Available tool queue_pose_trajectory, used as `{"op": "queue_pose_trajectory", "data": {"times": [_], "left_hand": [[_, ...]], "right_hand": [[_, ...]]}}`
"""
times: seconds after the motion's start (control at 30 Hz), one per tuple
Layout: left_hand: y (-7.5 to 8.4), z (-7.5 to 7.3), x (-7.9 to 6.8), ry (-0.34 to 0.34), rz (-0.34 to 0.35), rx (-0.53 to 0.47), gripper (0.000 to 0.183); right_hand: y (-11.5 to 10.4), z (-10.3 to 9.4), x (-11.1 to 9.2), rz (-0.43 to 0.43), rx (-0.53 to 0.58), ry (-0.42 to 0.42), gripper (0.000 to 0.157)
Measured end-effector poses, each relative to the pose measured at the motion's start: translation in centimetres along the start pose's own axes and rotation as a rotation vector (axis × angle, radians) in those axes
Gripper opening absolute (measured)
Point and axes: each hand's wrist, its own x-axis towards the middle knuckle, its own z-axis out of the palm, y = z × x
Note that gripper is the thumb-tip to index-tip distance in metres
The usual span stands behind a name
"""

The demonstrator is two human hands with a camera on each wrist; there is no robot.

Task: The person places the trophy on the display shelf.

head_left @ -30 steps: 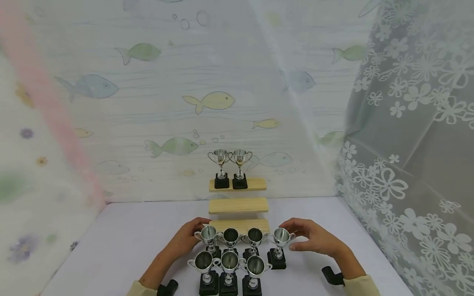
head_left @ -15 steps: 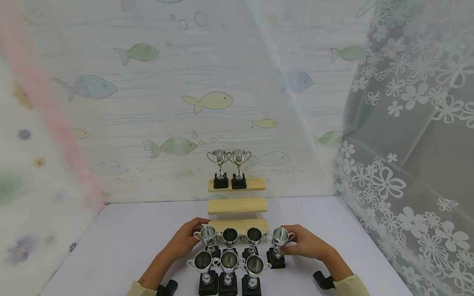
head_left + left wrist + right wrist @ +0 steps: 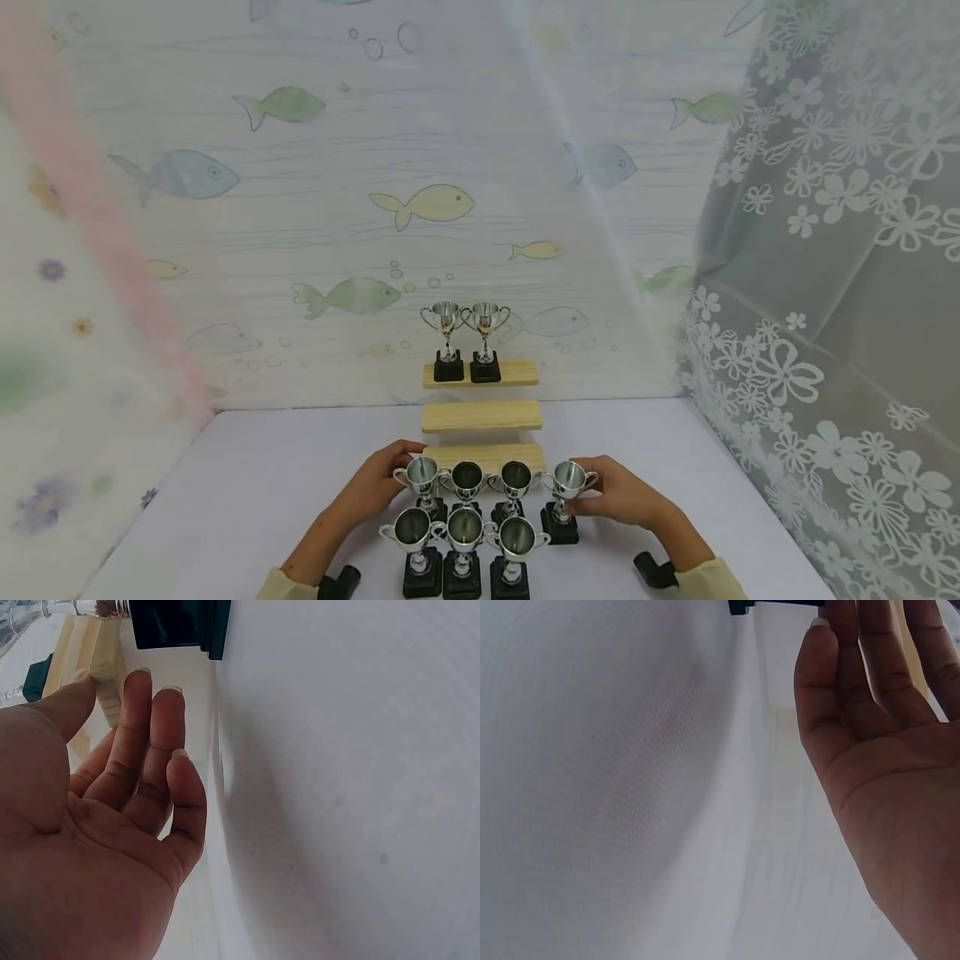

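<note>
And the right hand [image 3: 626, 493] has closed in on the end trophy [image 3: 566, 490]! Head view: thumb and fingers hold its upright stem, silver cup above, black base [image 3: 559, 527] below; left hand [image 3: 378, 482] farther off. Left wrist: fingers relaxed, another trophy's base [image 3: 174, 624] beyond them. Right wrist: dark base by the fingertips.

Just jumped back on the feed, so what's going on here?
A person's right hand has its thumb and fingers at the stem of the rightmost trophy, which stands on the table. The left hand is by the lowest wooden step; I can't tell whether it touches it. Six other trophies stand upright on the table, and two more trophies stand on the top step.
</note>
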Motion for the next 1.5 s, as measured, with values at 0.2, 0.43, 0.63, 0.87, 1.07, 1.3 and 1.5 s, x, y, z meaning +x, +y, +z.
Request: {"op": "queue_pose_trajectory", "data": {"times": [0.2,0.43,0.63,0.87,1.07,1.3,1.5], "left_hand": [[0.1,0.0,-0.1,-0.003,-0.003,0.001,0.055],[0.2,-0.1,-0.1,-0.004,0.003,0.007,0.053],[0.2,0.0,-0.3,-0.025,0.026,-0.019,0.052],[0.1,0.0,-0.1,-0.030,0.009,-0.014,0.054],[-0.3,-0.1,-0.1,-0.019,0.009,0.003,0.055],[-0.2,-0.1,0.0,-0.012,0.002,0.014,0.057],[0.1,0.0,0.0,-0.014,-0.005,0.013,0.057]], "right_hand": [[-0.1,-0.1,-0.1,-0.003,0.029,-0.013,0.034],[-0.4,-0.5,-0.4,-0.014,0.057,-0.019,0.038],[-0.7,-1.1,-0.7,-0.021,0.074,-0.003,0.038],[-1.2,-1.7,-0.4,-0.031,0.091,0.037,0.030],[-2.0,-2.1,0.4,-0.019,0.051,0.072,0.031],[-2.9,-3.0,1.2,-0.006,0.008,0.117,0.017],[-4.0,-4.2,1.9,0.003,-0.003,0.134,0.024]]}}
